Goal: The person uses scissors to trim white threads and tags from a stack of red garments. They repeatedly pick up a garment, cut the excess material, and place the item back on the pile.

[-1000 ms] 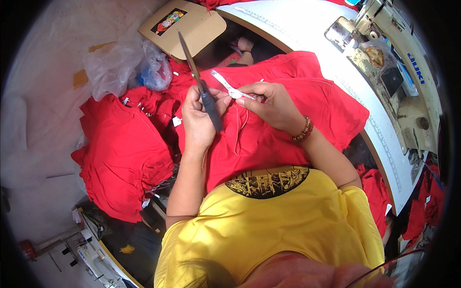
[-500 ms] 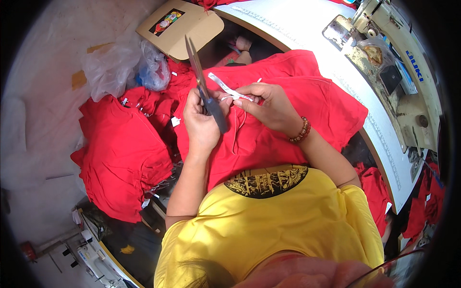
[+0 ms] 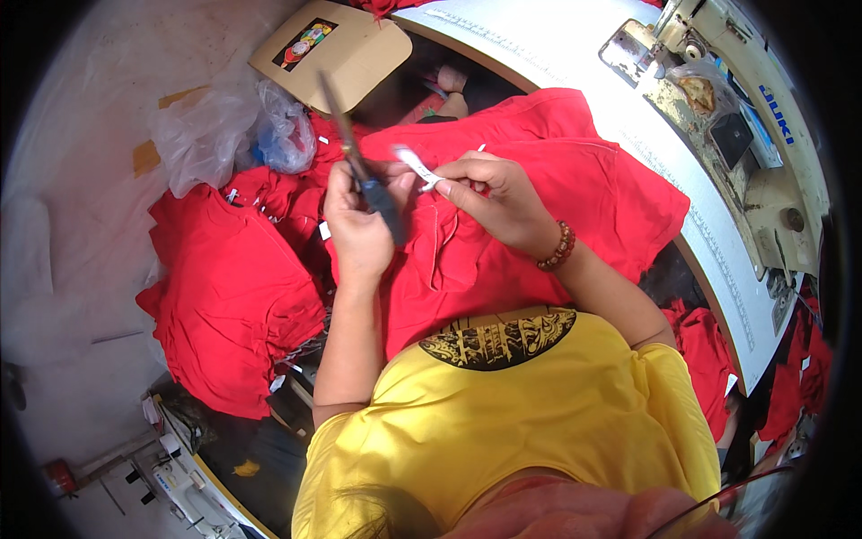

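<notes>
My left hand (image 3: 357,225) grips a pair of dark-handled scissors (image 3: 359,162), blades pointing up and away. My right hand (image 3: 489,199), with a bead bracelet at the wrist, pinches a small white label (image 3: 416,166) attached to a red garment (image 3: 539,207) lying across my lap. The scissors' handle sits just left of the label. Both hands are close together above the red cloth.
A pile of red garments (image 3: 229,296) lies on the floor at left, beside a crumpled clear plastic bag (image 3: 215,135) and a cardboard piece (image 3: 332,49). A white sewing table (image 3: 628,117) with a sewing machine (image 3: 745,117) curves along the right. Another machine (image 3: 175,476) stands lower left.
The scissors have tilted more upright and shifted slightly right toward the label. My right hand keeps its pinch on the white label.
</notes>
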A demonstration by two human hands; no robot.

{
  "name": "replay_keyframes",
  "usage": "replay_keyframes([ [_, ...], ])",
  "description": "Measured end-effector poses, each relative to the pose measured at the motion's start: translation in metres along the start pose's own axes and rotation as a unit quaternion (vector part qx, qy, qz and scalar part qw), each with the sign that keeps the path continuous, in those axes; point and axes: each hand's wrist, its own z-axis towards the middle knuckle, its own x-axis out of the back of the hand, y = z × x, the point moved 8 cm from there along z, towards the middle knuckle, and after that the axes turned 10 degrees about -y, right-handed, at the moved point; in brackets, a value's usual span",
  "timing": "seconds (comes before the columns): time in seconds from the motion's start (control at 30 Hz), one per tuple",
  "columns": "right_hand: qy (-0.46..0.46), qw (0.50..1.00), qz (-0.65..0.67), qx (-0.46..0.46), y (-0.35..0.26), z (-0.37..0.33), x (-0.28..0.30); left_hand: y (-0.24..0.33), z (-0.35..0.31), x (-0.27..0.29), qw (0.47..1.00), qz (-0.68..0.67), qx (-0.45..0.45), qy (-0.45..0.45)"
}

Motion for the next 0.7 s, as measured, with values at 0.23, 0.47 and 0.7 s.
replay_keyframes([
  [0.23,0.024,0.982,0.175,-0.068,0.024,-0.004,0.003,0.01,-0.031,0.036,0.974,0.165,0.115,-0.103],
  [0.47,0.032,0.98,0.188,-0.065,0.018,-0.005,0.001,0.036,-0.065,0.034,0.814,0.478,0.193,-0.269],
  [0.7,0.004,0.971,0.239,-0.012,0.008,-0.005,-0.008,0.026,-0.067,0.028,0.811,0.457,0.15,-0.331],
])
